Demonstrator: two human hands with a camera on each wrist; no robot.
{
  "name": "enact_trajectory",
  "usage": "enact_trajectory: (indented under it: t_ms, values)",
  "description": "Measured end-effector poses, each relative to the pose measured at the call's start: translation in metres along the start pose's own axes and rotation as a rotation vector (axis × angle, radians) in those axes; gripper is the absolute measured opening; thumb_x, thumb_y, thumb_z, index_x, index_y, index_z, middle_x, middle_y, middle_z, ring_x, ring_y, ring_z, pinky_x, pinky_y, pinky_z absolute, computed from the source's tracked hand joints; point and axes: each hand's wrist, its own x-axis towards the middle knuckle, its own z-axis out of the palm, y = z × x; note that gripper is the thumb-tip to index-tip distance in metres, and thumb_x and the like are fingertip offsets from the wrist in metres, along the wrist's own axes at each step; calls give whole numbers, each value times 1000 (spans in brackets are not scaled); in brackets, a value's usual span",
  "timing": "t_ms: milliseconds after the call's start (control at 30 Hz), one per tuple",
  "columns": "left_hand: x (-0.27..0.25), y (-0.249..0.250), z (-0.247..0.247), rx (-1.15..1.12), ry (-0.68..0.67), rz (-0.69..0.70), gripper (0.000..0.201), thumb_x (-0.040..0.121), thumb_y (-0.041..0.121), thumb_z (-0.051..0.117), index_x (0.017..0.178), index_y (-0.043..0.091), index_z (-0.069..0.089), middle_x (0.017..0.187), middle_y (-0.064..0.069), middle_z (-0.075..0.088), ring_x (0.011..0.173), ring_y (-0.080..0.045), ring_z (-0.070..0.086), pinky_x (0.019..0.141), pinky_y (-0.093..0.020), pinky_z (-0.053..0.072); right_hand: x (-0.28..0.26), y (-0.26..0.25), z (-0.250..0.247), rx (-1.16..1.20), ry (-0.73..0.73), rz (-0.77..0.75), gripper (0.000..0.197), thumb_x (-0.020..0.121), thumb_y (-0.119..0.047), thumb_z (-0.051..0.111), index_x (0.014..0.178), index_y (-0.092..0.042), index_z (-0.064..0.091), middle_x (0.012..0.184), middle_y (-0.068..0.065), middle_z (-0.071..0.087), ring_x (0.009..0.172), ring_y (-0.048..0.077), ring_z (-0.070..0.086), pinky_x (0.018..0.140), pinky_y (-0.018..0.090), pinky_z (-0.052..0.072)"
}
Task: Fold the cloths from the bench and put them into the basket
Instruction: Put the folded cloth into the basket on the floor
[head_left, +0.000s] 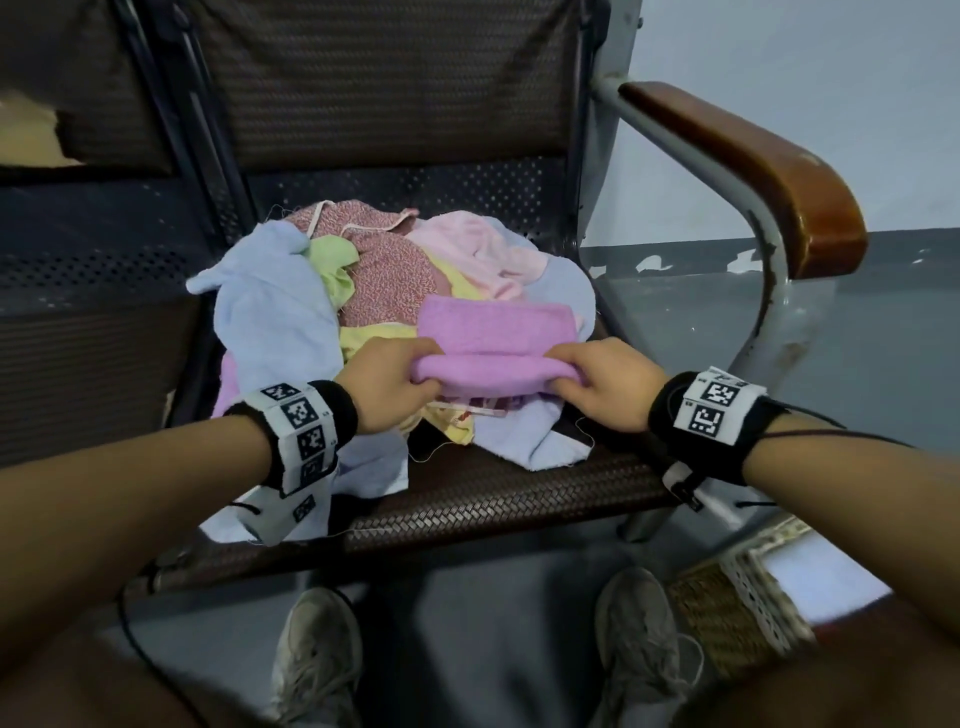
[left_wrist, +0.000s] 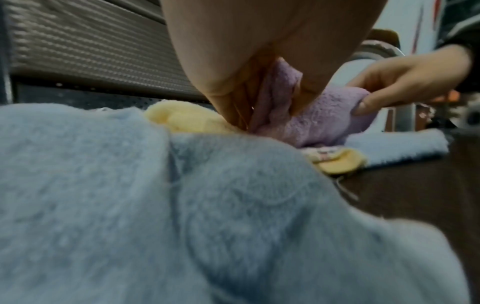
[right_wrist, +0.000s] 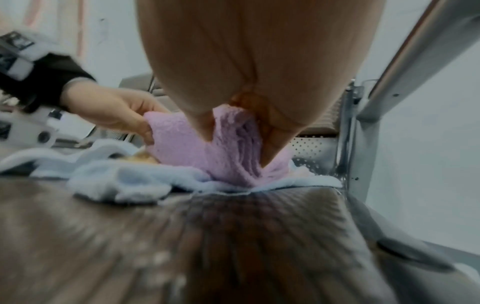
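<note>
Head view takes in the bench (head_left: 467, 499), its woven seat carrying a heap of cloths (head_left: 322, 291) in blue, pink, yellow, green and red print. On the heap's near side lies the purple cloth (head_left: 493, 338), folded, its long axis running left to right. A basket (head_left: 727, 618) sits on the floor at lower right; its contents cannot be made out. Left hand (head_left: 387, 384) and right hand (head_left: 605, 384) each pinch one end of the purple cloth's near fold. Wristbands (head_left: 301, 431) bear square black-and-white code patches, no readable words.

Folded purple cloth (head_left: 496, 340) atop cloth pile (head_left: 363, 291), bench (head_left: 519, 499)
</note>
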Motion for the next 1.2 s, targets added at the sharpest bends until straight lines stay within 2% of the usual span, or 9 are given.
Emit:
enact_trajectory:
  t_ms: [200, 333, 433, 533, 633, 833, 967, 1100, 1200]
  values:
    - [9, 3, -8, -449, 71, -222, 34, 80, 32, 55, 95, 5, 69, 91, -21, 70, 78, -24, 60, 76, -48, 53, 2, 3, -15, 406, 97, 145, 18, 90, -27, 61, 89, -10, 68, 82, 6, 67, 75, 19, 59, 72, 34, 46]
    - [19, -1, 1, -354, 153, -348, 24, 96, 28, 56, 104, 9, 69, 99, -15, 71, 90, -27, 65, 86, -42, 53, 14, 7, -6, 507, 99, 253, 18, 96, -29, 62, 96, -12, 70, 86, 1, 67, 78, 14, 60, 74, 29, 46]
    - [22, -1, -1, -209, 156, -479, 35, 95, 43, 55, 84, 11, 65, 83, -10, 71, 84, -31, 68, 80, -40, 56, 26, 12, 4, 394, 84, 363, 21, 97, -30, 60, 105, -13, 69, 102, 6, 69, 94, 23, 63, 85, 32, 49]
    - [22, 2, -4, -93, -35, -624, 80, 87, 77, 38, 68, 6, 70, 57, -8, 70, 58, -25, 71, 62, -30, 54, 36, 13, 8, 300, 106, 431, 25, 96, -35, 59, 112, -17, 68, 112, 8, 68, 104, 27, 62, 90, 32, 48]
    - [23, 6, 5, -445, -302, -791, 89, 82, 84, 39, 88, 1, 69, 64, -10, 73, 51, -20, 70, 52, -24, 53, 41, 13, 10, 271, 105, 444, 26, 96, -37, 59, 112, -19, 67, 111, 8, 68, 103, 26, 62, 83, 28, 44]
    - [31, 19, 10, -727, -6, -670, 40, 83, 46, 73, 94, 8, 61, 72, -13, 75, 62, -26, 74, 55, -34, 61, 38, 9, 6, 179, 59, 452, 23, 89, -34, 61, 109, -22, 66, 110, 6, 70, 103, 26, 63, 82, 29, 47]
    - [33, 51, -11, -802, 140, -446, 37, 67, 33, 76, 95, 11, 65, 92, -15, 68, 76, -28, 69, 60, -39, 60, 23, -1, -12, 160, 8, 302, 53, 86, -23, 67, 136, -16, 52, 130, 10, 62, 114, 23, 60, 97, 33, 48]
    - [28, 85, -30, -908, 145, -297, 30, 59, 28, 74, 85, 18, 63, 93, -10, 68, 86, -28, 65, 71, -42, 52, 5, -27, -45, 529, 67, 216, 83, 77, -39, 79, 147, -29, 35, 142, -2, 53, 128, 14, 53, 104, 36, 47]
    - [20, 103, -37, -1002, 147, -198, 21, 70, 19, 78, 88, 17, 68, 87, -4, 72, 84, -23, 70, 67, -35, 56, -7, -54, -64, 835, 100, 241, 73, 69, -49, 82, 133, -26, 56, 124, -3, 69, 112, 16, 67, 97, 39, 54]
